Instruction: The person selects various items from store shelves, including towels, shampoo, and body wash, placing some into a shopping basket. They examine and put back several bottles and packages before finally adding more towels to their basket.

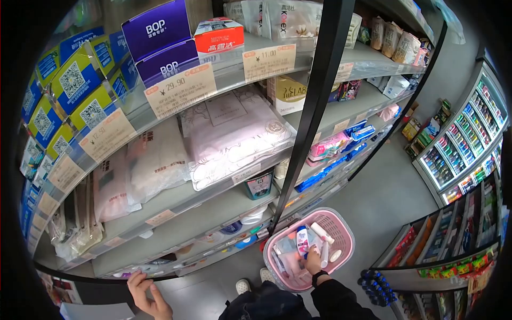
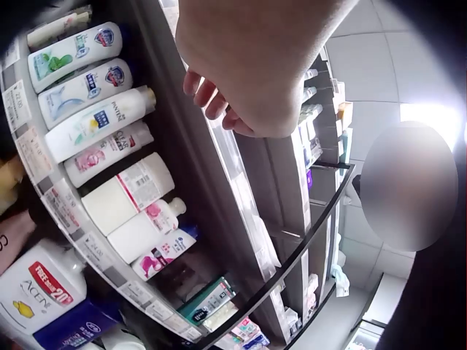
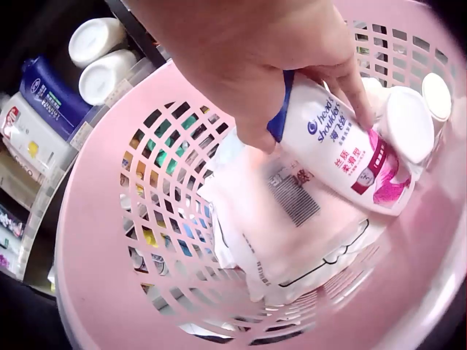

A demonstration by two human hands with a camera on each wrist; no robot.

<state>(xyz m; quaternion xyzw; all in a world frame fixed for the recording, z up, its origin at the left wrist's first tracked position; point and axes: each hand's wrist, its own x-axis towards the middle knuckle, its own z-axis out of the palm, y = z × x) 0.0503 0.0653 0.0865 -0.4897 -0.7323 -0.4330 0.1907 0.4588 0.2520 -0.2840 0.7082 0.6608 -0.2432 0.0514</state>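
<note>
My right hand reaches down into a pink shopping basket. In the right wrist view, the right hand grips a white shampoo bottle near its blue cap, with a pink label end pointing down and right. The bottle lies over a soft plastic-wrapped pack in the basket, beside other white bottles. My left hand is held out at the lower left, near the shelf, holding nothing. Its fingers hang loosely curled in the left wrist view, where the left hand overlaps the shelving.
Shelves with price tags run along the left, carrying boxes and cotton towel packs. Bottles line a lower shelf. A black post stands between shelf bays. Drinks fridges and a snack rack are at right.
</note>
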